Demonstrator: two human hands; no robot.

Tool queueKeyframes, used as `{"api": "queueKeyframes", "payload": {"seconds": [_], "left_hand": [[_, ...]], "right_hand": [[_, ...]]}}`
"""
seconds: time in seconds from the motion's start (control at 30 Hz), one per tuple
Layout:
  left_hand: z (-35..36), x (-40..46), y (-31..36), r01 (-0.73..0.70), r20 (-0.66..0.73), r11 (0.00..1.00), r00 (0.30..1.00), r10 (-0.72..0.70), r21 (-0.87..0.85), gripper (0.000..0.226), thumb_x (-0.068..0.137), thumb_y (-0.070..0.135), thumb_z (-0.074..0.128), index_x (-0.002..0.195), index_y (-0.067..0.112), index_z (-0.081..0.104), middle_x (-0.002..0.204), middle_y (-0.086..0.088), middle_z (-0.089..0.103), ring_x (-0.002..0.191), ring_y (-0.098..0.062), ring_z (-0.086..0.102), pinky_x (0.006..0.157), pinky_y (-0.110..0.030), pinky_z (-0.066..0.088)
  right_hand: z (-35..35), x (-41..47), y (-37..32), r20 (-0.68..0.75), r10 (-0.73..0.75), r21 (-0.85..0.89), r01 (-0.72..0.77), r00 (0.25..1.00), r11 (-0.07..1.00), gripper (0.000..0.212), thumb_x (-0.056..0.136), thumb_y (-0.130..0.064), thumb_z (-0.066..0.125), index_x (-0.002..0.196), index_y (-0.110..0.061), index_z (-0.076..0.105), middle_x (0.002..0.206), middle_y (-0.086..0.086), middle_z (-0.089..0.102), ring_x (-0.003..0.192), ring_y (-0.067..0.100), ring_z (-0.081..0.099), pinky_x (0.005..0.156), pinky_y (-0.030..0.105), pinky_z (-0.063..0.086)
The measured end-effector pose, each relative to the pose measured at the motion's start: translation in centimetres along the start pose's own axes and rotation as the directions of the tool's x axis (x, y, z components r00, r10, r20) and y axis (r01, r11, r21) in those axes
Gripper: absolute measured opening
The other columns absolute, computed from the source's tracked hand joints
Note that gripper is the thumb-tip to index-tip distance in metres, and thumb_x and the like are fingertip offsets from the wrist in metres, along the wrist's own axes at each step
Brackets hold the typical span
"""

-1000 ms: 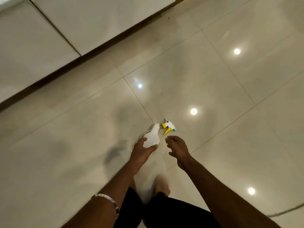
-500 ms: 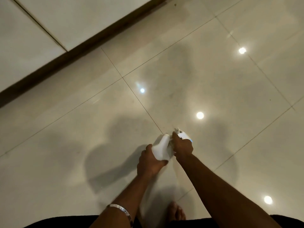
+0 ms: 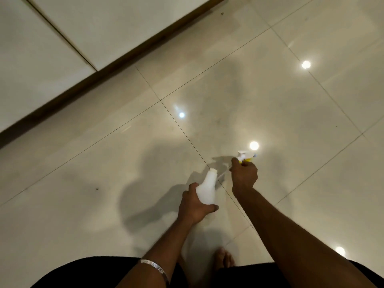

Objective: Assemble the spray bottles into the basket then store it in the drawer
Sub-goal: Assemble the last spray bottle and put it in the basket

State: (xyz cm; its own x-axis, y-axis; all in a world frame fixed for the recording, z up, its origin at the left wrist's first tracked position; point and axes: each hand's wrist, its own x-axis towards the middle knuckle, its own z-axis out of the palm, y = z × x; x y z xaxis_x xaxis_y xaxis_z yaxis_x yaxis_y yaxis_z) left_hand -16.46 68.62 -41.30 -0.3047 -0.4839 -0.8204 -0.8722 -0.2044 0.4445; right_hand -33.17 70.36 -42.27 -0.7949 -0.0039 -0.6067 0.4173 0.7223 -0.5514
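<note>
My left hand [image 3: 194,206] grips a white spray bottle [image 3: 207,189] by its body, its open neck pointing up and away from me. My right hand [image 3: 244,175] holds the white and yellow trigger sprayer head [image 3: 245,156] a little to the right of the bottle and apart from it. A thin dip tube [image 3: 223,173] runs from that hand toward the bottle's neck. Both hands are above the glossy floor. No basket or drawer is in sight.
Pale glossy floor tiles [image 3: 104,183] spread all round, with bright light reflections. White cabinet fronts [image 3: 104,28] above a dark plinth strip [image 3: 104,75] run along the upper left. My bare foot [image 3: 223,258] stands on the floor below the hands.
My right hand has picked up the sprayer head and lifted it away to the right of the bottle. My left hand keeps its hold on the bottle.
</note>
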Motion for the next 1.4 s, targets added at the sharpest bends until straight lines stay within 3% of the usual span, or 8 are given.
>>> {"api": "queueKeyframes", "payload": {"seconds": [0.1, 0.2, 0.33, 0.47, 0.6, 0.73, 1.0, 1.4], "left_hand": [[-2.1, -4.7, 1.3, -0.01, 0.019, 0.999, 1.0, 0.01, -0.041, 0.101, 0.051, 0.046, 0.089, 0.137, 0.023, 0.04, 0.122, 0.0, 0.055, 0.105, -0.018, 0.057, 0.084, -0.032, 0.054], [-4.6, -10.5, 2.5, -0.001, 0.008, 0.998, 1.0, 0.002, -0.061, 0.103, 0.048, 0.047, 0.089, 0.137, 0.027, 0.04, 0.117, 0.005, 0.05, 0.1, -0.015, 0.055, 0.078, -0.027, 0.05], [-8.1, -19.0, 4.8, 0.005, -0.023, 0.999, 1.0, -0.005, -0.04, 0.103, 0.046, 0.046, 0.089, 0.135, 0.025, 0.043, 0.124, 0.002, 0.056, 0.107, -0.018, 0.06, 0.088, -0.035, 0.055], [-11.0, -25.8, 7.1, -0.041, -0.063, 0.999, 0.997, 0.04, -0.014, 0.091, 0.047, 0.044, 0.086, 0.127, 0.024, 0.047, 0.111, 0.005, 0.053, 0.107, -0.022, 0.06, 0.086, -0.032, 0.054], [-12.8, -30.2, 8.9, -0.073, -0.072, 0.995, 0.995, 0.068, -0.064, 0.1, 0.044, 0.049, 0.084, 0.132, 0.03, 0.042, 0.119, 0.008, 0.049, 0.105, -0.014, 0.055, 0.086, -0.033, 0.054], [-13.6, -32.1, 10.3, -0.112, -0.089, 0.991, 0.99, 0.105, -0.075, 0.098, 0.039, 0.054, 0.084, 0.126, 0.031, 0.046, 0.116, 0.011, 0.055, 0.102, -0.011, 0.059, 0.079, -0.024, 0.056], [-13.5, -33.5, 10.2, -0.115, -0.073, 0.984, 0.992, 0.106, -0.136, 0.101, 0.043, 0.048, 0.087, 0.132, 0.031, 0.042, 0.118, 0.011, 0.047, 0.104, -0.01, 0.052, 0.075, -0.015, 0.045], [-13.1, -34.2, 9.5, -0.066, -0.047, 0.989, 0.997, 0.061, -0.133, 0.103, 0.049, 0.037, 0.091, 0.137, 0.027, 0.04, 0.128, 0.002, 0.05, 0.111, -0.016, 0.054, 0.09, -0.033, 0.054]], "right_hand": [[-3.7, -2.5, -3.5, 0.048, 0.009, 0.191, -0.018, 0.999, 0.981, 0.018, 0.081, -0.021, 0.064, 0.081, -0.004, 0.067, 0.072, 0.005, 0.07, 0.077, 0.028, 0.075, 0.073, 0.041, 0.061], [-7.9, -5.8, -6.9, 0.142, 0.01, 0.345, -0.059, 0.99, 0.937, 0.027, 0.086, -0.014, 0.064, 0.107, 0.004, 0.066, 0.082, 0.007, 0.066, 0.079, 0.027, 0.077, 0.064, 0.036, 0.061], [-13.7, -11.9, -11.7, 0.23, -0.024, 0.392, -0.07, 0.973, 0.917, 0.03, 0.092, -0.015, 0.064, 0.113, 0.006, 0.062, 0.091, 0.013, 0.063, 0.078, 0.028, 0.076, 0.066, 0.039, 0.062], [-18.2, -17.3, -16.7, 0.305, -0.034, 0.459, -0.116, 0.952, 0.881, 0.031, 0.097, -0.019, 0.062, 0.12, 0.002, 0.057, 0.097, 0.012, 0.062, 0.086, 0.032, 0.075, 0.073, 0.047, 0.062], [-21.1, -21.1, -20.2, 0.342, -0.047, 0.489, -0.135, 0.938, 0.862, 0.034, 0.099, -0.02, 0.06, 0.125, 0.001, 0.054, 0.101, 0.013, 0.061, 0.09, 0.033, 0.074, 0.073, 0.049, 0.063], [-22.4, -22.7, -21.9, 0.331, -0.059, 0.507, -0.125, 0.942, 0.853, 0.032, 0.1, -0.019, 0.058, 0.124, 0.0, 0.054, 0.099, 0.012, 0.059, 0.088, 0.033, 0.074, 0.07, 0.047, 0.063], [-23.1, -23.3, -21.6, 0.315, -0.046, 0.511, -0.128, 0.948, 0.85, 0.02, 0.099, -0.019, 0.058, 0.112, -0.003, 0.056, 0.097, 0.012, 0.058, 0.084, 0.032, 0.075, 0.063, 0.043, 0.064], [-23.9, -23.2, -20.3, 0.289, -0.005, 0.513, -0.15, 0.957, 0.845, 0.015, 0.1, -0.018, 0.056, 0.102, -0.003, 0.055, 0.099, 0.013, 0.054, 0.081, 0.031, 0.075, 0.06, 0.04, 0.062]]}}
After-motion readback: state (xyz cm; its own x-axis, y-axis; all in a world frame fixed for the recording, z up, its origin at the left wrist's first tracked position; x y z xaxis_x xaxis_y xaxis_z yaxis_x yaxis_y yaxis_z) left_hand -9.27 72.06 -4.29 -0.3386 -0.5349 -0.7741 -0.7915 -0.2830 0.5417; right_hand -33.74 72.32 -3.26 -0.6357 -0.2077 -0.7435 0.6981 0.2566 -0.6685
